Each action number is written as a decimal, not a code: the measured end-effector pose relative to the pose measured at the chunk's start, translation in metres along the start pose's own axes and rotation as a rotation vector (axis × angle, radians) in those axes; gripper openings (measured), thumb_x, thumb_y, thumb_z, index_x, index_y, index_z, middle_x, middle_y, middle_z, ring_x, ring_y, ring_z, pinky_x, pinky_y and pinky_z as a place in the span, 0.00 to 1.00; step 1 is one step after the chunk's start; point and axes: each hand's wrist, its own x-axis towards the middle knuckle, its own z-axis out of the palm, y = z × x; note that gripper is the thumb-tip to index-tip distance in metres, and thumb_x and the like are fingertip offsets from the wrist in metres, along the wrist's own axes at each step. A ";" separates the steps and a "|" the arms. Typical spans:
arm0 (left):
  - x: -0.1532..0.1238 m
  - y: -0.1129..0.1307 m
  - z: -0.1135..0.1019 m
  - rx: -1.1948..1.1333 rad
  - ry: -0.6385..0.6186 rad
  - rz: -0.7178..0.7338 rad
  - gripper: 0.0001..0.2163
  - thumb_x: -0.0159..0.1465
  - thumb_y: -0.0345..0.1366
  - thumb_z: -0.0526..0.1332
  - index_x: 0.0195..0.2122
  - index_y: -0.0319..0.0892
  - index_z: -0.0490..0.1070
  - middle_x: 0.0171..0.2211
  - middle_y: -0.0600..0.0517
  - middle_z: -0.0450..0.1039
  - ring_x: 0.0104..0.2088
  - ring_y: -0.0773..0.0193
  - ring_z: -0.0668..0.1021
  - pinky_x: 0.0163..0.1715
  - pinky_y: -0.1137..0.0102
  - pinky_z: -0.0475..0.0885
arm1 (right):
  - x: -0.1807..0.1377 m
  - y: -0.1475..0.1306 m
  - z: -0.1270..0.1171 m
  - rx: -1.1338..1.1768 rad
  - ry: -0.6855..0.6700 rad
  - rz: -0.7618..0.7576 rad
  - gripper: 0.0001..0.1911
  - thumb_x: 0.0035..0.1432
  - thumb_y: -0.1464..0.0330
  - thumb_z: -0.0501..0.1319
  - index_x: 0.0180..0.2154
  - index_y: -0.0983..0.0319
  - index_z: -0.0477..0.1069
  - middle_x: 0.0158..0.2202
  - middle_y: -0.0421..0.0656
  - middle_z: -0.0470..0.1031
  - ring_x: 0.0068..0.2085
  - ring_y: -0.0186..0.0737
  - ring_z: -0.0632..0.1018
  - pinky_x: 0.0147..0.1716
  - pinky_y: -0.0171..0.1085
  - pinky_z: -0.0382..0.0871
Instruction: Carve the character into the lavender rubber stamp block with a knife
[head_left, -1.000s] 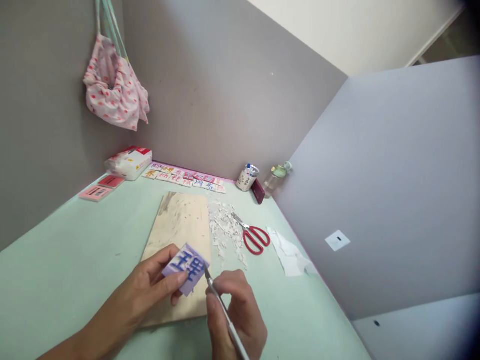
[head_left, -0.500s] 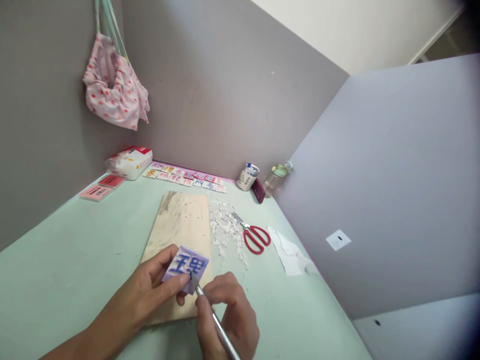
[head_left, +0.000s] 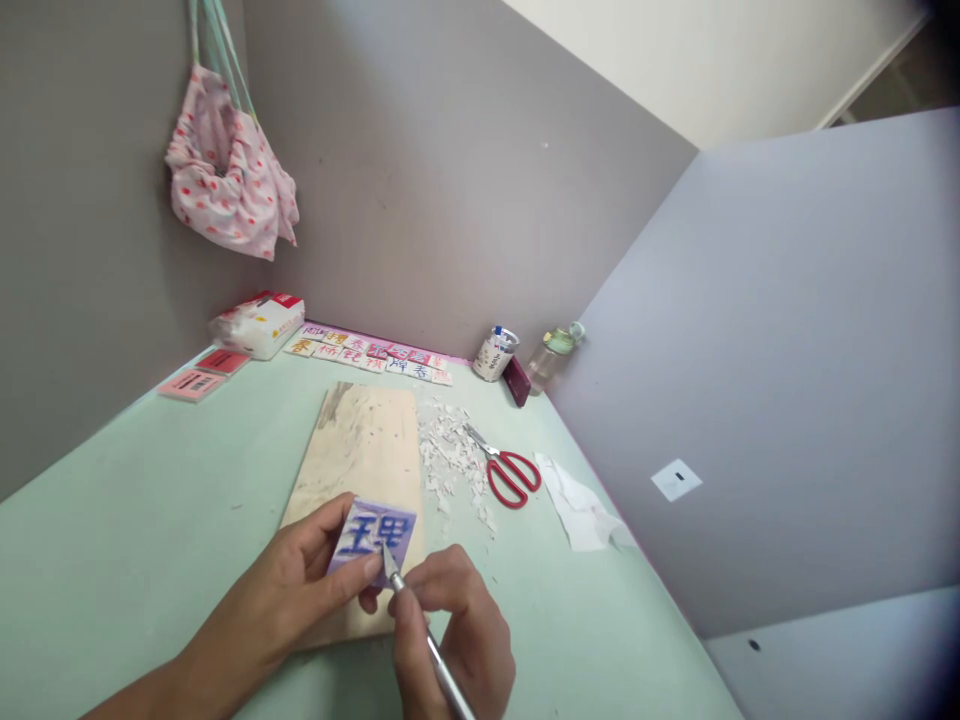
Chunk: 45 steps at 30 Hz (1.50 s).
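Observation:
Between thumb and fingers, my left hand [head_left: 304,580] holds a small purple carving block [head_left: 400,553], tilted up toward me. A dark blue character stands on its face, with pale cut areas around the strokes. My right hand [head_left: 461,635] grips a silver craft knife [head_left: 448,680] like a pen. The knife's pointed blade rests on or very near the character, close to my left thumb; whether it cuts in I cannot tell. Beneath both hands lies a pale wooden board [head_left: 367,440] with dark smudges, its near part hidden by my left hand.
White shavings [head_left: 454,450] lie beside the board, then red-handled scissors [head_left: 506,475] and a crumpled tissue [head_left: 577,505]. Several carved character tiles [head_left: 375,350] line the back wall. A tissue pack [head_left: 262,325], pink blocks [head_left: 193,385], a can [head_left: 495,355] and a bottle [head_left: 553,358] stand around.
The purple block has turned slightly in my left fingers and its face sits a little lower. The knife tip has shifted slightly on the character. Everything else stays in place.

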 end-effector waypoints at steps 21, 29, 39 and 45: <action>-0.007 0.014 0.004 -0.051 -0.057 -0.049 0.14 0.60 0.51 0.67 0.35 0.44 0.74 0.26 0.56 0.74 0.32 0.63 0.76 0.39 0.71 0.72 | -0.002 0.003 -0.003 0.267 -0.032 0.173 0.09 0.64 0.73 0.61 0.31 0.58 0.67 0.28 0.39 0.75 0.29 0.39 0.79 0.30 0.38 0.75; -0.004 0.001 0.007 0.045 0.042 -0.013 0.14 0.60 0.49 0.69 0.36 0.45 0.72 0.28 0.56 0.74 0.32 0.62 0.76 0.36 0.72 0.71 | 0.006 0.001 0.004 0.374 0.035 0.330 0.12 0.63 0.71 0.63 0.27 0.58 0.64 0.24 0.35 0.72 0.24 0.33 0.76 0.28 0.32 0.75; -0.006 0.001 0.010 0.087 0.074 -0.008 0.13 0.61 0.49 0.67 0.36 0.45 0.71 0.30 0.54 0.74 0.32 0.62 0.75 0.34 0.72 0.71 | -0.002 0.005 0.004 0.183 0.050 0.211 0.11 0.63 0.72 0.62 0.29 0.58 0.64 0.25 0.37 0.73 0.26 0.35 0.77 0.27 0.32 0.72; -0.006 0.011 0.006 -0.100 -0.058 -0.056 0.15 0.59 0.50 0.69 0.35 0.44 0.74 0.26 0.56 0.74 0.30 0.64 0.75 0.37 0.72 0.73 | -0.003 0.004 0.005 0.472 0.042 0.268 0.09 0.64 0.68 0.65 0.31 0.57 0.67 0.29 0.38 0.75 0.27 0.39 0.81 0.29 0.39 0.77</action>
